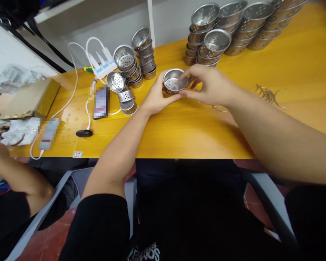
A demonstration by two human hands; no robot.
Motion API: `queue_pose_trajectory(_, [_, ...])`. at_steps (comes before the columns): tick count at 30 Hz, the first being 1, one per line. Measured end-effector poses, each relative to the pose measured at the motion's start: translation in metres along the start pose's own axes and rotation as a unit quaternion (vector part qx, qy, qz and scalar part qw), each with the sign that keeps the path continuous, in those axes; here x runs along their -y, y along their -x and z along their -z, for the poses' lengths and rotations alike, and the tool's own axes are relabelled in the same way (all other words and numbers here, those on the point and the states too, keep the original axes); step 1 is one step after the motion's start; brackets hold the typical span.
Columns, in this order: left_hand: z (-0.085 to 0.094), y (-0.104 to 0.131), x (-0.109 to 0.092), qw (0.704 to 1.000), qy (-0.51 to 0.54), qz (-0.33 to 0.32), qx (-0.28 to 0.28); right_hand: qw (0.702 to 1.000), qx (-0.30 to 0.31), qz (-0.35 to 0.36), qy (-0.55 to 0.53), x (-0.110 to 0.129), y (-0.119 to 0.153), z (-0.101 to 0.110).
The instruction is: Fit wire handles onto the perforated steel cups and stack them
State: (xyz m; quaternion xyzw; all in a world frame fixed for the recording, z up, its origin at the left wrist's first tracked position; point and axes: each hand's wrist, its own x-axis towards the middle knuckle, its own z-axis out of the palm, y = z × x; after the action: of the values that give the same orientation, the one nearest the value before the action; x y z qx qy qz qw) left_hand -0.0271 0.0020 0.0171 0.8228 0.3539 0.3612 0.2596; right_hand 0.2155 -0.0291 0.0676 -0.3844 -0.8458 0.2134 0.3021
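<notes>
A small metal strainer cup (175, 80) with punched holes is held upright above the yellow table (163, 134). My left hand (155, 96) wraps round its left side, thumb along the front. From the right, my right hand (202, 81) reaches to the cup; a finger dips over the rim and the thumb is by its lower right side. Whether that hand bears any of the cup's weight, or pinches something small, I cannot tell. Several thin curved wires (268, 96) lie on the table beyond my right forearm, and a few more (220, 108) lie near its wrist.
Stacked perforated cups (145, 54) stand left of my hands, with larger stacks (214, 45) at the back right. A white power strip (104, 65), cables, a phone (101, 103), a second phone (50, 133) and a cardboard box (32, 99) are leftward. Another person's arm (13, 163) is at far left.
</notes>
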Motion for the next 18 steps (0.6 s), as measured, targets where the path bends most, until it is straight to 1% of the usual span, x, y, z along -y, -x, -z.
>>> queue_pose_trajectory(2, [0.000, -0.001, 0.004, 1.000, 0.005, -0.008, -0.005, 0.999, 0.024, -0.010, -0.020, -0.001, 0.002, 0.005])
queue_pose_trajectory(4, [-0.001, -0.001, 0.006, 1.000, 0.007, -0.007, -0.006, 0.999, 0.032, -0.010, -0.014, -0.002, 0.005, 0.014])
queue_pose_trajectory(6, [-0.001, 0.000, 0.006, 1.000, 0.002, 0.000, -0.011, 0.998, 0.028, -0.024, 0.047, -0.005, 0.007, 0.030])
queue_pose_trajectory(7, [0.000, 0.000, 0.005, 1.000, -0.001, 0.002, -0.015, 0.993, 0.032, -0.049, 0.100, -0.008, 0.009, 0.040])
queue_pose_trajectory(8, [0.001, 0.001, 0.005, 1.000, -0.004, 0.004, -0.018, 0.981, 0.051, -0.094, 0.165, -0.011, 0.010, 0.052])
queue_pose_trajectory(9, [0.002, 0.001, 0.004, 1.000, -0.007, 0.005, -0.019, 0.958, 0.083, -0.153, 0.228, -0.016, 0.012, 0.063])
queue_pose_trajectory(10, [0.003, 0.002, 0.003, 1.000, -0.009, 0.007, -0.021, 0.928, 0.128, -0.225, 0.269, -0.021, 0.014, 0.074])
queue_pose_trajectory(11, [0.004, 0.002, 0.003, 1.000, -0.010, 0.009, -0.021, 0.899, 0.176, -0.280, 0.289, -0.027, 0.016, 0.082])
queue_pose_trajectory(12, [0.005, 0.002, 0.002, 1.000, -0.010, 0.012, -0.022, 0.876, 0.214, -0.318, 0.292, -0.033, 0.017, 0.089])
queue_pose_trajectory(13, [0.005, 0.002, 0.003, 1.000, -0.009, 0.017, -0.023, 0.860, 0.245, -0.344, 0.286, -0.039, 0.018, 0.092])
queue_pose_trajectory(14, [0.006, 0.002, 0.003, 0.999, -0.007, 0.022, -0.023, 0.853, 0.267, -0.351, 0.279, -0.044, 0.018, 0.093])
queue_pose_trajectory(15, [0.006, 0.001, 0.004, 0.999, -0.004, 0.028, -0.024, 0.853, 0.277, -0.348, 0.272, -0.048, 0.018, 0.091])
queue_pose_trajectory(18, [0.007, 0.001, 0.007, 0.999, -0.005, 0.043, -0.023, 0.879, 0.253, -0.303, 0.265, -0.053, 0.012, 0.077])
